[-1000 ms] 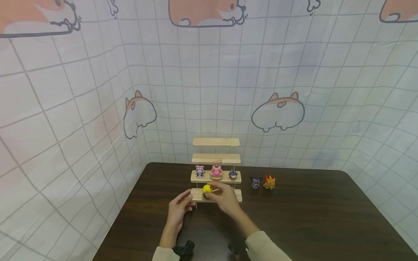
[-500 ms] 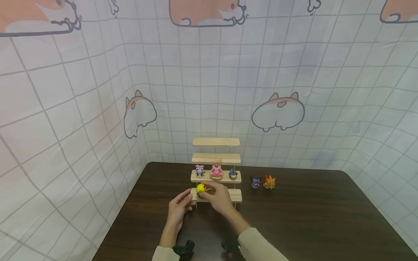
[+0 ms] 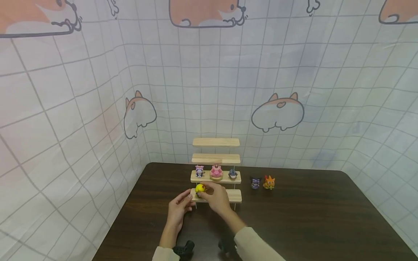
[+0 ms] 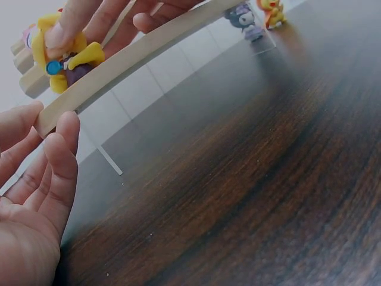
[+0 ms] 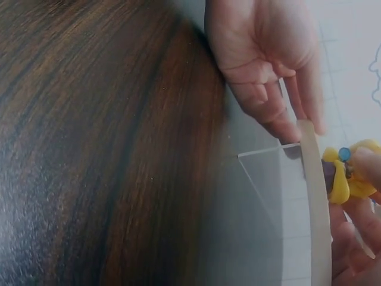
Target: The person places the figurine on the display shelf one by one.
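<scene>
Progress: partway, I judge from my end; one row stands unheld on the wooden tiered stand [image 3: 216, 158], one piece is in hand there, and two lie off it.
Yellow figurine [image 3: 200, 188]: at the left end of the stand's lowest shelf [image 3: 235, 196], its base seeming to touch the wood; I cannot tell whether it bears its own weight.
Right hand [image 3: 217, 198]: thumb and fingers pinch the yellow figurine, so letting go is left to do.
Left hand [image 3: 177, 210]: thumb and finger pinch the lowest shelf's left end, steadying it, I think.
Second shelf up: holds, left to right, a pink-eared figurine [image 3: 199, 171], a pink figurine [image 3: 216, 172] with a round tan base, and a gray-blue figurine [image 3: 233, 174].
Off the stand: to its right, on the dark wood-grain table [image 3: 310, 217], a purple figurine [image 3: 255, 182] and an orange figurine [image 3: 269, 182] side by side; whether they belong on it, I cannot say.
Containers: I see only the stand's open shelves.
</scene>
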Motion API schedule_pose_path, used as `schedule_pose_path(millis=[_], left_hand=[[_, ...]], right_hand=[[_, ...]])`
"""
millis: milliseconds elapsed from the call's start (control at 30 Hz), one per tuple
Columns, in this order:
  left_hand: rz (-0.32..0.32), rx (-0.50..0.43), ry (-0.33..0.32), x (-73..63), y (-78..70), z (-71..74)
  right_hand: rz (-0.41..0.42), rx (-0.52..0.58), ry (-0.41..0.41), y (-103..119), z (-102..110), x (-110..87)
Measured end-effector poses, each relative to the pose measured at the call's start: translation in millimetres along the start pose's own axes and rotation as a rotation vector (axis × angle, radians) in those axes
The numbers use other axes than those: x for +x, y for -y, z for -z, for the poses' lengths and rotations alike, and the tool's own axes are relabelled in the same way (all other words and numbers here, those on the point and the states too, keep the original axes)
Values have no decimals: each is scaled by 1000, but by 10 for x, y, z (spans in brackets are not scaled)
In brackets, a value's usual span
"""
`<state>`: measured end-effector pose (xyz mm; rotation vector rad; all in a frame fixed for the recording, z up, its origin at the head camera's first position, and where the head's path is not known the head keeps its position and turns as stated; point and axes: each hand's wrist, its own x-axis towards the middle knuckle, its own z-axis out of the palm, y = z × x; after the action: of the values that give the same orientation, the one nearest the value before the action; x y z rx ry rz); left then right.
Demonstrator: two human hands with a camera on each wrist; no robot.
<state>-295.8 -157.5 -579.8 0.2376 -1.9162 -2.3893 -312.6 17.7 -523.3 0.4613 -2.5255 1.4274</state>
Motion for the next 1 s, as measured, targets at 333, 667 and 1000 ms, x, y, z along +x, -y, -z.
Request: schedule_pose_path(millis=[333,667,1000], left_hand=[[-5,-9,-7,1,-12,-15],[-3,-10,0,0,-2,0],[5,-11,-4,12,-7,-11]], right_hand=[[-41,-44,-29,-2,-47,16],[-45,-50,-40,-4,-80,23],[-50,-24,-46,-32,-92,27]])
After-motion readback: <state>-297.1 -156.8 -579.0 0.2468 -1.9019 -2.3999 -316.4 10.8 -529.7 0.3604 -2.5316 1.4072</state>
